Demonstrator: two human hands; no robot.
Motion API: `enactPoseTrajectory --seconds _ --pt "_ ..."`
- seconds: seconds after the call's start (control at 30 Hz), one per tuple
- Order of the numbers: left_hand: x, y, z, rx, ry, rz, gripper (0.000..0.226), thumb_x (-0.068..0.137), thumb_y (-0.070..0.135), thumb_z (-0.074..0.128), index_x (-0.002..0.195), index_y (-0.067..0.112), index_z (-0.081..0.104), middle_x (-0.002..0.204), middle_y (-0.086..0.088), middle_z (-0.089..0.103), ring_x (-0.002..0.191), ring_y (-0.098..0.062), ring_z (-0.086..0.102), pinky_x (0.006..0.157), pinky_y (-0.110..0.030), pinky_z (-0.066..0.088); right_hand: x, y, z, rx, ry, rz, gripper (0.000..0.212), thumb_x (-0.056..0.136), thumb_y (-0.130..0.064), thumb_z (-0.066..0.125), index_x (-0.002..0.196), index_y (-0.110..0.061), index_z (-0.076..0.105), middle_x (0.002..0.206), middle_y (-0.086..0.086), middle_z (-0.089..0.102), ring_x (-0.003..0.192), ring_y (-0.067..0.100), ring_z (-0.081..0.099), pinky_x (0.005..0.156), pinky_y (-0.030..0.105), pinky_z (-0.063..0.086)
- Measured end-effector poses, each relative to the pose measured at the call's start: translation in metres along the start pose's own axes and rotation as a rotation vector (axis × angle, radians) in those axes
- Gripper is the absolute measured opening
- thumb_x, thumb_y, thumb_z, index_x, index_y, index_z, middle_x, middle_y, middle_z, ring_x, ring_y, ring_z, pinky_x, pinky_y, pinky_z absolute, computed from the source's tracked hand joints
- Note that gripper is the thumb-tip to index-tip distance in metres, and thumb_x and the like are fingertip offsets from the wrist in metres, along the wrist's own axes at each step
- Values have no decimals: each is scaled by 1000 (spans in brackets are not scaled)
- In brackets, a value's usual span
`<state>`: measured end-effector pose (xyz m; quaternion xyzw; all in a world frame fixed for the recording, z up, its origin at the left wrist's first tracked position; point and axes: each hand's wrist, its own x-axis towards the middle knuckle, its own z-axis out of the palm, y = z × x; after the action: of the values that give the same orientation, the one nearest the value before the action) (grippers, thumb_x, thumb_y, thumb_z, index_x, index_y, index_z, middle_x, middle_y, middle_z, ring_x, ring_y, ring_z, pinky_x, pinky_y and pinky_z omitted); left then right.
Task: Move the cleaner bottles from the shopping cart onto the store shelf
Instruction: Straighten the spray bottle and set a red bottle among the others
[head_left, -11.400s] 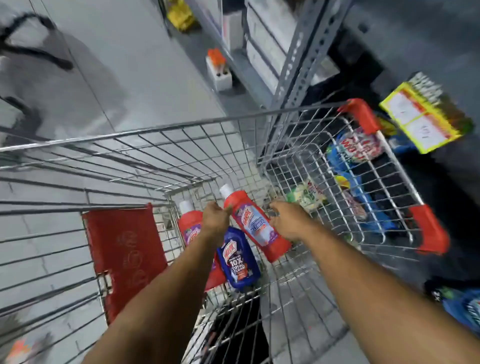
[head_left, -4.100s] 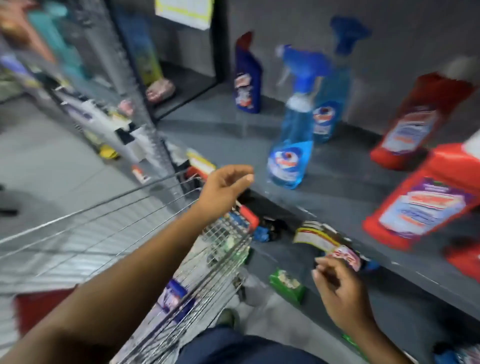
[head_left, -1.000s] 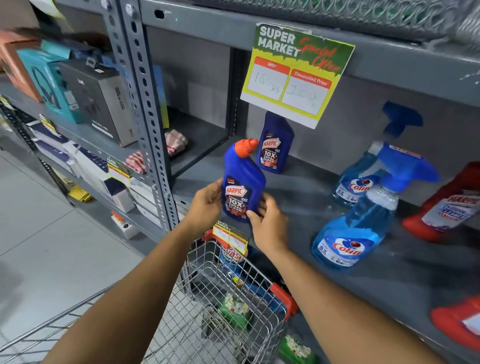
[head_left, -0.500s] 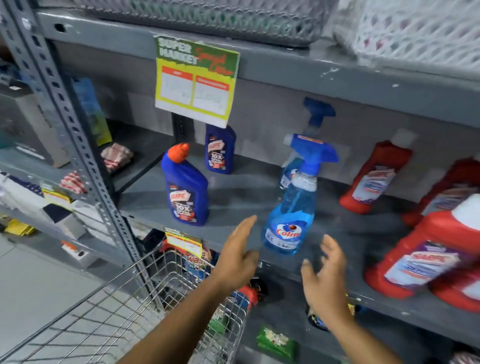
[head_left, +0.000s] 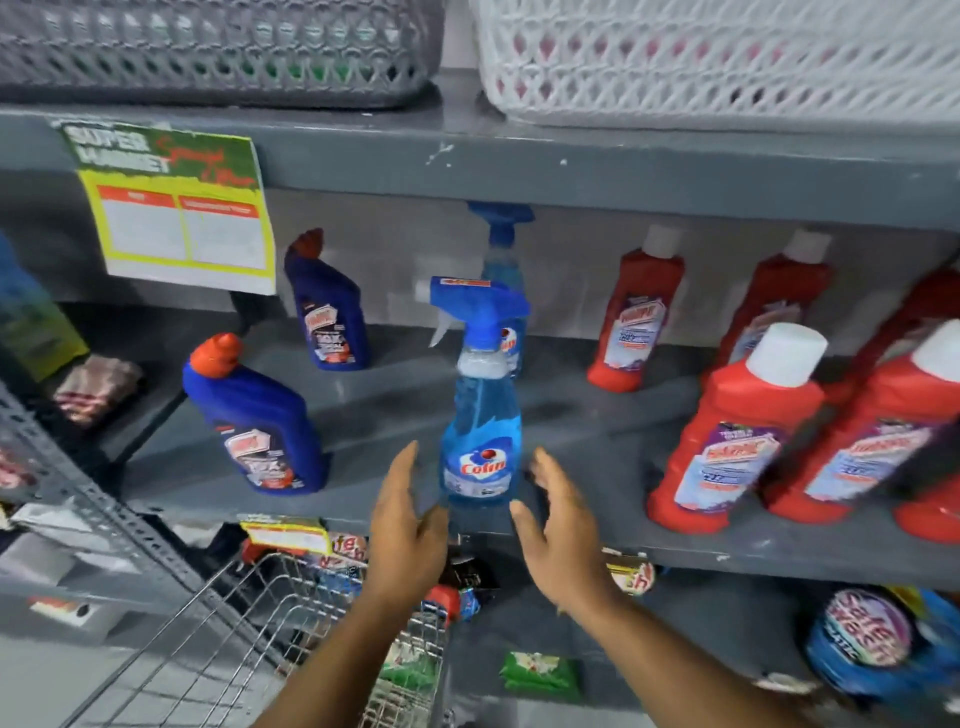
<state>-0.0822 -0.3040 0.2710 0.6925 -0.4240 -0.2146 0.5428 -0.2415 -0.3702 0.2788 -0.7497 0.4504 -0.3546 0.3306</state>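
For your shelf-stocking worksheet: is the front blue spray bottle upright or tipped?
Upright: the Colin spray bottle stands base down on the shelf, trigger head on top.

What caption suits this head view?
Open left hand and right hand flank a blue spray bottle on the shelf.

Both hands are now empty: the dark blue bottle (head_left: 258, 419) they were holding a second ago is standing on the shelf (head_left: 571, 452). The left hand (head_left: 408, 525) and right hand (head_left: 563, 525) are closing in around the spray bottle (head_left: 480, 441) at frame centre.
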Motion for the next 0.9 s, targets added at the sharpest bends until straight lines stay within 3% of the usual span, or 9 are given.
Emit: enactPoseTrajectory --seconds 0.07,0.13,0.2,0.23,0.33,0.43,0.53,0.67,0.9 --pt "-25 7 6 30 105 120 61 74 7 50 131 29 41 134 3 48 113 -15 56 91 -40 53 -25 11 -19 20 171 -47 43 84 -28 54 126 -26 44 118 -1 54 111 0 49 99 11 34" --pt "-46 21 26 -14 -9 213 59 74 7 47 126 35 44 132 3 52 88 -10 59 78 -25 51 -47 34 -47 3 383 -59 38 81 -31 53 117 -27 45 111 -4 47 106 8 48 97 27 40" --pt "-57 41 61 7 -246 273 61 75 14 43 131 39 41 143 12 42 116 -6 52 99 -16 40 -54 63 -86 -80 559 -38 44 78 -30 55 118 -16 43 112 -7 39 106 21 45 95 42 39" --pt "-57 52 81 18 -346 286 64 75 16 41 134 40 35 146 18 32 132 2 36 110 -12 27 -53 79 -106 -130 590 -7 49 78 -28 55 121 -11 40 116 -4 38 110 24 43 98 43 37" --pt "-41 76 140 -64 -517 109 74 74 11 43 143 25 20 147 20 18 145 -3 17 118 -20 17 -33 104 -145 -140 351 115 64 81 -11 62 136 -8 29 136 14 41 125 29 43 107 42 33" --pt "-27 87 178 -156 -612 38 80 70 -2 42 143 27 29 146 14 36 139 -10 37 117 -34 29 -16 110 -153 -110 72 89 57 81 -12 64 132 -17 39 131 4 56 120 19 53 102 38 43" --pt "-22 76 184 -230 -566 54 86 60 -5 37 133 41 40 136 11 54 129 -8 49 115 -39 34 -9 108 -146 -117 88 84 47 81 -15 64 123 -23 46 119 0 64 109 18 61 91 33 48" --pt "-14 55 175 -296 -490 -9 88 57 -9 37 134 33 44 136 -1 58 129 -20 52 111 -52 36 -3 104 -125 -120 94 67 45 81 -26 63 123 -24 47 116 2 66 105 19 62 88 37 51" --pt "-19 58 169 -266 -462 -6 83 61 -4 40 139 26 37 138 -1 53 129 -17 50 109 -50 40 -4 98 -118 -59 130 35 47 84 -25 61 128 -23 46 121 2 64 110 17 59 94 36 49"
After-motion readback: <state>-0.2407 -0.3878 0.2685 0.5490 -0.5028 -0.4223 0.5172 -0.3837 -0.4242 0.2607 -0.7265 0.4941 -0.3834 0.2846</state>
